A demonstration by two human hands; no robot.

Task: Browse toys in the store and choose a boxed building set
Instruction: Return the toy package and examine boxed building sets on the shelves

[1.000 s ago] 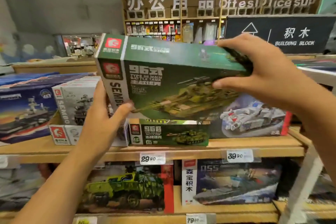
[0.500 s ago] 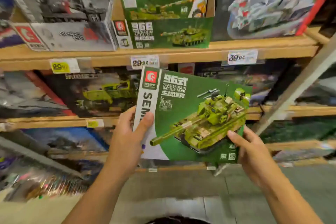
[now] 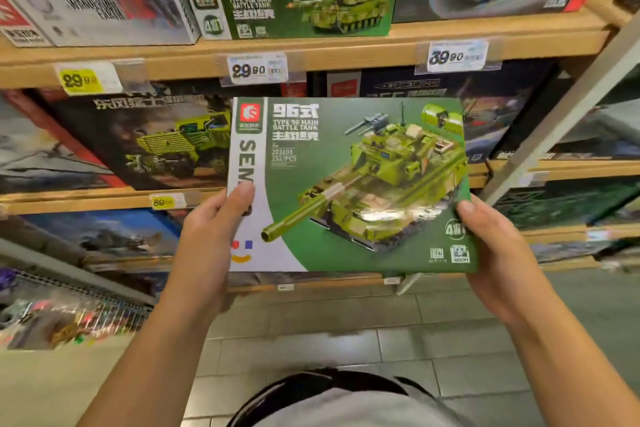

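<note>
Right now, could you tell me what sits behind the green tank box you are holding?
Behind the green tank box, held by the left hand and right hand, stand shelved boxes: a green truck box and a dark box. What is directly behind it is covered.

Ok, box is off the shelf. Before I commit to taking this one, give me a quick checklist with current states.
1. Green tank box held by both hands: ok; left hand and right hand grip its lower corners.
2. Front faces the camera, readable: ok; it reads Type 96 Main Battle Tank, 252 pcs.
3. Box clear of the shelf: ok.
4. Price: cannot tell; the 29.90 tag sits under a similar green box.
5. Back undamaged: cannot tell.
</note>
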